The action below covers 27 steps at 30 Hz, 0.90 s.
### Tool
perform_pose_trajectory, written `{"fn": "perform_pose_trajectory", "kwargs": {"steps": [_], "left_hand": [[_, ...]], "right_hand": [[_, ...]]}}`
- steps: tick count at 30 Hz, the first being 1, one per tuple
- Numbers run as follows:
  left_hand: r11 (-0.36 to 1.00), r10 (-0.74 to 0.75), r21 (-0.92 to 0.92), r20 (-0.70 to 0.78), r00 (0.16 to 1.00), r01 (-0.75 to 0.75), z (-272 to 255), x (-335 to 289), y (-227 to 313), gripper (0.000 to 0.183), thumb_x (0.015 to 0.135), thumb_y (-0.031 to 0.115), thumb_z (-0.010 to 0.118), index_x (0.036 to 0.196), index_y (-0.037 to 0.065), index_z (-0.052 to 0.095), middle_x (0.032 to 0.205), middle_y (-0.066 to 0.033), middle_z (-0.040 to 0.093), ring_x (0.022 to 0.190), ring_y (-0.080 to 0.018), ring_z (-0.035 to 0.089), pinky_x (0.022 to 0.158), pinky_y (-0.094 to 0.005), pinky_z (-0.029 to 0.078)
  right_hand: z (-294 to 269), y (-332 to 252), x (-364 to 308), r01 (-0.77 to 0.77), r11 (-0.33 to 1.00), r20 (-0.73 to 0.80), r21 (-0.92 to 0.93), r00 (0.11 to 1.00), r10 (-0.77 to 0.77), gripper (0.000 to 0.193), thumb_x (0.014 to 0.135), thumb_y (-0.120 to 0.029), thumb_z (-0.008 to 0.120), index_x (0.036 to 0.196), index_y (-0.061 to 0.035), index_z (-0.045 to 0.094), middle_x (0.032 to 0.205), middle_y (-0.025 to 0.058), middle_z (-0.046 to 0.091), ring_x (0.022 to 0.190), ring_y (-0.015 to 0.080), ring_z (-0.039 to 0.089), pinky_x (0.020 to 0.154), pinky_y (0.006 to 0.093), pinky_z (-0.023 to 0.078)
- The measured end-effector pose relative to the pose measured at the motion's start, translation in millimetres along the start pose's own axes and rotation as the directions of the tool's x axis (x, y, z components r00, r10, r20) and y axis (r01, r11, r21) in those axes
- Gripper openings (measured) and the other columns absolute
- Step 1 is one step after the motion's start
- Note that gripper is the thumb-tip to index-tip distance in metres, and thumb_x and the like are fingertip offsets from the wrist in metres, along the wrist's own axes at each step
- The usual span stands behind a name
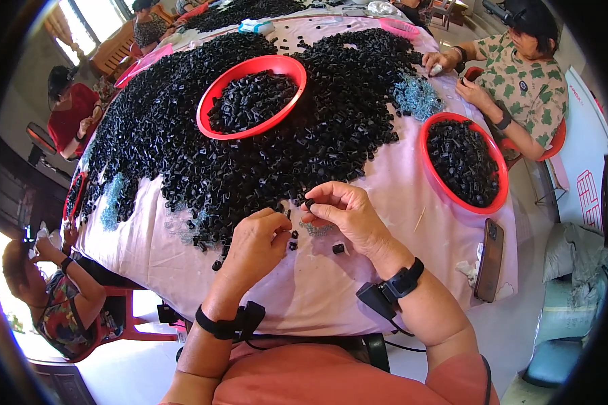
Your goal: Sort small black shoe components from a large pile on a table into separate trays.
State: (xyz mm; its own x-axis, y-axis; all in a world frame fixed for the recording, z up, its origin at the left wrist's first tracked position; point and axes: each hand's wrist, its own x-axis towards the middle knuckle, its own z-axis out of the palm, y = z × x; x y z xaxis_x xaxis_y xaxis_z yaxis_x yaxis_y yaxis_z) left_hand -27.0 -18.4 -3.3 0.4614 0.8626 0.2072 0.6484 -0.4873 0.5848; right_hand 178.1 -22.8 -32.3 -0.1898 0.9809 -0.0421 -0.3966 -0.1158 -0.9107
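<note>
Between the thumb and index finger of my right hand (348,214) is a small black plastic piece (309,203). My left hand (255,244) is closed close beside it, fingertips pinched together; what they hold, if anything, is too small to name. Both hands are over the near edge of a wide heap of small black tube-like plastic pieces (270,172). A little pile of clear bluish bits (317,228) lies under my right hand. One loose black piece (338,249) rests on the pink cloth below that hand, and several more are scattered near my left fingers.
A red basin (296,108) full of black pieces sits on the heap. Another red basin (500,196) stands at the right, with a phone (489,262) near it. Blue-clear bits (417,96) are piled at the far right. Other people sit around the pink-covered table (385,185).
</note>
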Motion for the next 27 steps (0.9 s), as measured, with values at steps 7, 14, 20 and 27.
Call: {"fn": "perform_pose_trajectory", "kwargs": {"steps": [7,14,20,27], "left_hand": [[1.0,-0.002,-0.013,0.097,0.995,0.003,-6.5,-4.9,5.0,0.009,0.077,0.003,0.07,0.086,0.001,0.071,0.077,-0.0117,0.063,0.067,-0.0252,0.065,0.062,-0.0344,0.051],[0.998,-0.004,0.068,0.142,0.99,-0.006,-4.9,-6.7,8.7,0.011,0.078,0.004,0.067,0.088,0.002,0.072,0.081,-0.0129,0.065,0.072,-0.0293,0.066,0.065,-0.0369,0.052],[0.996,0.028,0.076,0.164,0.986,-0.041,-3.5,-8.0,7.4,0.012,0.078,0.002,0.064,0.087,0.002,0.071,0.082,-0.0135,0.065,0.073,-0.0304,0.067,0.066,-0.0379,0.052],[0.997,0.035,0.067,0.208,0.978,-0.05,-3.9,-9.3,12.6,0.011,0.077,0.001,0.062,0.086,0.0,0.067,0.082,-0.0147,0.065,0.073,-0.0307,0.067,0.066,-0.0376,0.053]], "right_hand": [[-9.1,-6.4,3.5,0.046,0.989,-0.096,0.144,0.995,-0.032,0.013,0.096,-0.009,0.062,0.107,-0.0035,0.067,0.099,0.0089,0.071,0.086,0.0166,0.072,0.076,0.0261,0.059],[-15.6,-6.5,5.3,0.1,0.978,-0.166,0.182,0.984,-0.07,0.013,0.092,-0.004,0.066,0.106,-0.0038,0.067,0.098,0.0084,0.071,0.086,0.016,0.071,0.077,0.0258,0.059],[-14.8,-1.5,6.7,0.118,0.983,-0.116,0.143,0.988,-0.102,0.015,0.09,-0.001,0.067,0.105,-0.0026,0.067,0.095,0.007,0.07,0.085,0.0161,0.071,0.077,0.0259,0.059],[-10.2,-3.5,3.9,0.094,0.996,-0.057,-0.001,0.994,-0.094,0.016,0.089,0.002,0.067,0.105,-0.0013,0.066,0.095,0.007,0.07,0.088,0.0162,0.072,0.075,0.0243,0.058]]}}
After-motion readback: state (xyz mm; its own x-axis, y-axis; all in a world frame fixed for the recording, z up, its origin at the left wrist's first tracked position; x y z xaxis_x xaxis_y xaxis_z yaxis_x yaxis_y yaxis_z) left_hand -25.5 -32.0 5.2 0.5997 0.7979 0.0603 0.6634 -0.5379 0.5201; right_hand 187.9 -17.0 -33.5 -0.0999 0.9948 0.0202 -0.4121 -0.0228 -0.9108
